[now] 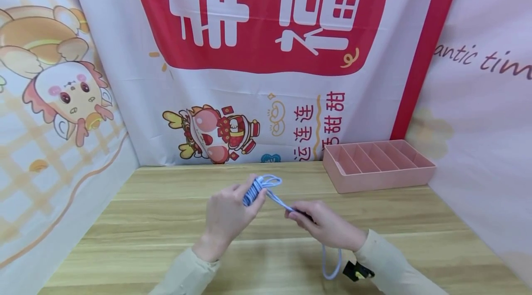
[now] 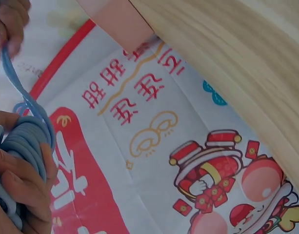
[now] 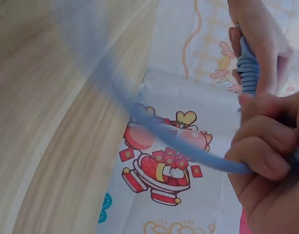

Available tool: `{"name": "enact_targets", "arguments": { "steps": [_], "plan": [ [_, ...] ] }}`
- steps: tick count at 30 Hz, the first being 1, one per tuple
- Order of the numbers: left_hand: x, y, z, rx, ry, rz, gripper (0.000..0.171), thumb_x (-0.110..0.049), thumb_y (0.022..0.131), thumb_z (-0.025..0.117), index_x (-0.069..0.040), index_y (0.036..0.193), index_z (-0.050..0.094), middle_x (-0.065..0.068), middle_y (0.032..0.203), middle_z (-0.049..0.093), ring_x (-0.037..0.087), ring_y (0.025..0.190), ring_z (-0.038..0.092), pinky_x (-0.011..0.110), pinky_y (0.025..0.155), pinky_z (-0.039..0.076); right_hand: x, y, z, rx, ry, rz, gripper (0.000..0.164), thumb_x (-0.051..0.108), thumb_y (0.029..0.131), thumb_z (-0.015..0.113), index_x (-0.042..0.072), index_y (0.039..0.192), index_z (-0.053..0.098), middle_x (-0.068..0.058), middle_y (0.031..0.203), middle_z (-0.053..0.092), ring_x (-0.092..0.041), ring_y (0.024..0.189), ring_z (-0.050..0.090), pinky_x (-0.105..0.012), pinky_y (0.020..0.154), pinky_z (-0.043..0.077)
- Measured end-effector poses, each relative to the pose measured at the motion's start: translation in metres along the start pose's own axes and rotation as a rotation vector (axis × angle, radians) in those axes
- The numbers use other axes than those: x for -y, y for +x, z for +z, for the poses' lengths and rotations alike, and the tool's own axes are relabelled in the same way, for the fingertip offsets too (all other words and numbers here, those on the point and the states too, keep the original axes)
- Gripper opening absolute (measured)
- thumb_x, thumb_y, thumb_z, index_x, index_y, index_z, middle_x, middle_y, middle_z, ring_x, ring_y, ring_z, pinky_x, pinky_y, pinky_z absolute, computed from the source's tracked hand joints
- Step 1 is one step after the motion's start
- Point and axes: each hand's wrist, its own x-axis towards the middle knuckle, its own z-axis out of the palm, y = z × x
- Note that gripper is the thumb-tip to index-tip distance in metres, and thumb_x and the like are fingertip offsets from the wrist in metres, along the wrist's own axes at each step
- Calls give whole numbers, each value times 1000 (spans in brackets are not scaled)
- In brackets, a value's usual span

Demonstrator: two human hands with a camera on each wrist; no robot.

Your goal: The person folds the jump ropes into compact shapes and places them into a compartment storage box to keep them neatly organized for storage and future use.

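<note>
Blue cord (image 1: 251,194). Head view: above wood-grain tabletop (image 1: 158,212); coil (image 1: 251,196) gripped in left hand (image 1: 229,214), strands (image 1: 279,201) pinched in right hand (image 1: 327,225). Left wrist: snug turns (image 2: 28,139), likely light, supple. Right wrist: slack loop (image 3: 181,142), liable to snag; best grasped round coil.

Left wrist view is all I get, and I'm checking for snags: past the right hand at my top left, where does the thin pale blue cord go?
Observer: The cord hangs looped below the right hand.
Operator: What is the pale pink corner at my top edge?
Observer: A rectangular pink box, divided into compartments.
Operator: Anything near the right wrist?
Observer: A black item with a yellow mark, by the beige fabric sleeve.
</note>
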Motion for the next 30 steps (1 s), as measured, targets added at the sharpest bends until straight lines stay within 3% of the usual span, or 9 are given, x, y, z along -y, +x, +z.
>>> {"name": "enact_targets", "arguments": {
  "steps": [4,9,17,21,24,30],
  "plan": [
    [2,-1,-1,55,48,10,36,-38,85,76,-13,110,72,-11,55,45,1,41,30,16,35,23,2,-1,1,-1,-26,-43,15,11,104,50,14,98,64,12,71,48,2,58,41,-19,48,42],
    [2,-3,0,145,84,62,42,-45,85,75,-12,112,75,-5,59,52,4,43,30,18,37,23,6,-1,0,-13,-72,-131,16,3,102,50,11,99,63,11,73,49,2,60,41,-19,51,44],
    [3,-3,-3,295,21,119,43,-50,87,72,-17,114,75,-8,62,51,3,46,34,19,40,26,10,-3,-4,-11,-96,-186,14,1,100,54,8,100,66,9,78,57,3,60,40,-17,53,45],
    [3,-4,-3,349,-12,170,46,-52,87,70,-17,115,74,-7,67,58,3,48,37,18,41,29,12,-3,-6,-29,-115,-211,16,-1,98,55,6,106,67,7,85,63,3,61,42,-17,58,48],
    [2,-6,-1,348,-14,218,46,-53,86,71,-18,115,74,-5,70,63,3,49,41,17,42,30,13,-2,-6,-43,-127,-235,18,-3,97,56,6,108,67,7,85,64,3,61,43,-15,58,48],
    [-4,-11,7,255,-22,322,45,-59,80,74,-21,106,73,-8,63,56,3,49,41,19,40,26,15,-1,-2,-60,-147,-293,19,-6,94,60,6,106,68,6,88,65,-1,68,52,-14,63,47]
  ]
}}
